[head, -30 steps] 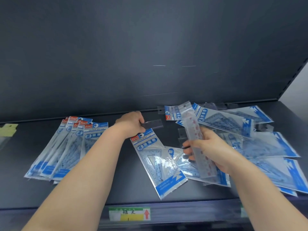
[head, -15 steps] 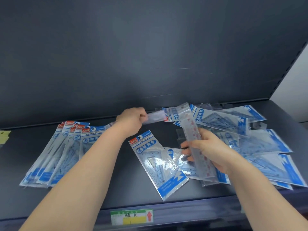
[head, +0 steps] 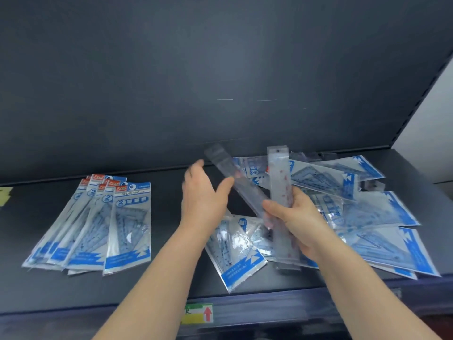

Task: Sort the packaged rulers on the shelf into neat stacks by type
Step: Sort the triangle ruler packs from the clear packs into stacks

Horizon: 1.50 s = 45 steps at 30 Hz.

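My right hand (head: 300, 218) grips a clear straight ruler pack with pink marks (head: 279, 173), held nearly upright above the shelf. A second clear straight ruler pack (head: 229, 170) slants from upper left down to my right thumb, which pins its lower end. My left hand (head: 203, 196) is spread, fingers straight, with the thumb touching this slanted pack. A fanned stack of blue-and-white geometric set packs (head: 98, 224) lies at the left. One such pack (head: 236, 256) lies in the middle under my hands. A loose pile of the same packs (head: 372, 217) covers the right.
The dark shelf board (head: 169, 278) has a front rail with a green-yellow price label (head: 197, 314). A yellow tag (head: 5, 196) sits at the far left. The shelf's back wall rises right behind the packs, and a side upright (head: 416, 94) closes the right.
My left hand lifted a clear straight ruler pack from the back of the shelf and brought it across to my right hand. The right hand tilted its ruler more upright.
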{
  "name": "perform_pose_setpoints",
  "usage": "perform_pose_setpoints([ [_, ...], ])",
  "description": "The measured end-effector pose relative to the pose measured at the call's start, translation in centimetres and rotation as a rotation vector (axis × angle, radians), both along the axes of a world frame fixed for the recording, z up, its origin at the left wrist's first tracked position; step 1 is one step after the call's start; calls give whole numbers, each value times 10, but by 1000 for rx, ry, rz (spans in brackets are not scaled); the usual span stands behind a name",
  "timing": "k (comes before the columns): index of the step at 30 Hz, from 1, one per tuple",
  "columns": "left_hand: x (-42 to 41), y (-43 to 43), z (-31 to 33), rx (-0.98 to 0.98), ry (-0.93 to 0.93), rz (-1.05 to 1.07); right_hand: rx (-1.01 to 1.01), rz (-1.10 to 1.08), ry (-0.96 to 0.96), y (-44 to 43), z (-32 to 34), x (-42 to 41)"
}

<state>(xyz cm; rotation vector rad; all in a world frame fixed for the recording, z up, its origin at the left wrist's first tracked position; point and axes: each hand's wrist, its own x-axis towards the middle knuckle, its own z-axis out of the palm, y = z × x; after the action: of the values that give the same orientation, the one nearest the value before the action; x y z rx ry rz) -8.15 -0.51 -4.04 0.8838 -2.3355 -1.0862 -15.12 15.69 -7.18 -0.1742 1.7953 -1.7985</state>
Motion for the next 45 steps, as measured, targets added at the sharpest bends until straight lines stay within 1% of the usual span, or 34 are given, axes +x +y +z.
perform_pose_setpoints([
  [1,0,6,-1,267,-9,0,-35,5,-11,-1,1,1],
  [2,0,14,-3,500,28,-18,-53,34,-5,-3,2,1],
  [3,0,20,-4,627,78,-12,-59,64,5,-5,3,1],
  [4,0,24,-2,636,119,6,-63,86,17,-7,4,1],
  [6,4,25,-1,523,132,-3,-57,67,6,-8,8,-4],
  [7,7,27,-1,479,104,-47,-57,61,-23,-7,10,-8],
  [9,12,35,1,439,27,-149,-89,119,-92,-6,12,-15],
  [10,14,40,1,411,2,-154,-114,160,-105,-6,14,-15],
  [12,15,49,-2,293,-23,-97,-169,207,-110,-11,14,-11],
  [14,16,54,-4,148,-57,-13,-220,208,-140,-16,15,-5],
  [17,22,55,-1,17,-132,74,-293,177,-241,-27,16,1],
  [19,26,52,0,40,-197,63,-310,189,-299,-37,17,6],
  [21,33,46,-2,124,-158,60,-331,252,-299,-50,22,13],
  [22,38,41,-2,126,-129,86,-323,294,-273,-57,25,18],
  [23,44,35,-1,101,-112,131,-285,336,-204,-64,27,23],
  [24,51,27,0,71,-91,193,-186,386,-51,-71,29,27],
  [25,60,17,2,53,-62,260,-33,437,177,-78,30,31],
  [27,81,-9,3,45,-22,370,296,518,728,-92,27,39],
  [28,94,-23,5,42,-33,402,389,553,925,-99,26,45],
  [29,106,-38,5,38,-57,425,430,591,1032,-108,24,52],
  [31,134,-69,6,13,-88,461,466,662,1077,-129,23,70],
  [33,164,-101,9,-47,-115,512,482,689,1112,-152,23,90],
  [37,221,-167,15,-150,-226,609,480,773,1200,-209,25,130],
  [39,242,-196,16,-184,-280,609,457,809,1233,-241,25,150],
  [42,258,-231,12,-235,-374,570,456,808,1308,-289,23,179],
  [45,261,-257,5,-232,-442,503,514,909,1300,-325,16,197],
])
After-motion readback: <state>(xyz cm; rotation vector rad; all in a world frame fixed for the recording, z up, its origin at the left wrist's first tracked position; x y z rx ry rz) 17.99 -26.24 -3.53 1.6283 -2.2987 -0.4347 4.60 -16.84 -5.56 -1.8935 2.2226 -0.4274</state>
